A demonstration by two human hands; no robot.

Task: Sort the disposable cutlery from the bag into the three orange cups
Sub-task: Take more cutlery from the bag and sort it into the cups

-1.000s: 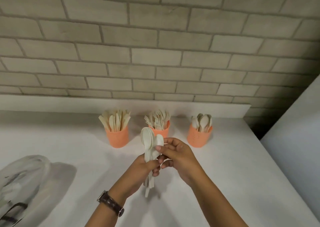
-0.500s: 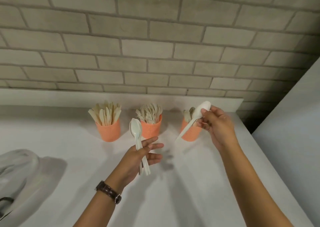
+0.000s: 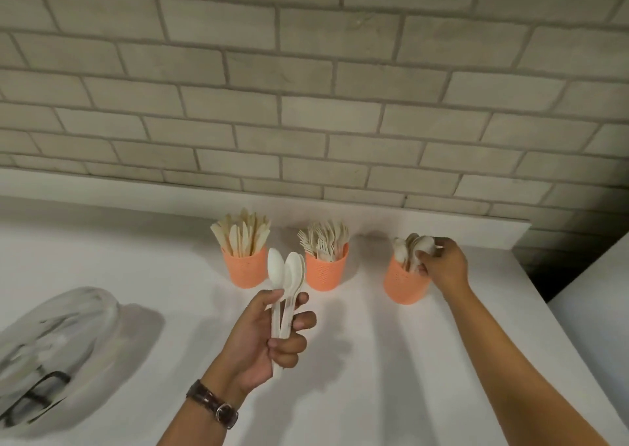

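Observation:
Three orange cups stand in a row near the wall. The left cup point(image 3: 245, 270) holds knives, the middle cup point(image 3: 326, 273) holds forks, and the right cup point(image 3: 405, 284) holds spoons. My left hand point(image 3: 269, 336) grips a small bunch of white spoons point(image 3: 286, 275), bowls up, in front of the left and middle cups. At the rim of the right cup, my right hand point(image 3: 442, 267) has its fingers closed around a spoon point(image 3: 423, 246) standing in the cup. The clear plastic bag point(image 3: 51, 347) lies at the left.
The white counter point(image 3: 391, 360) ends at a brick wall point(image 3: 306, 88) behind the cups. A raised white ledge runs along the wall. At the right, the counter edge drops into a dark gap beside another white surface point(image 3: 599, 292).
My right hand has carried its single spoon down into the right cup. My left hand still holds the rest of the spoons and has shifted slightly.

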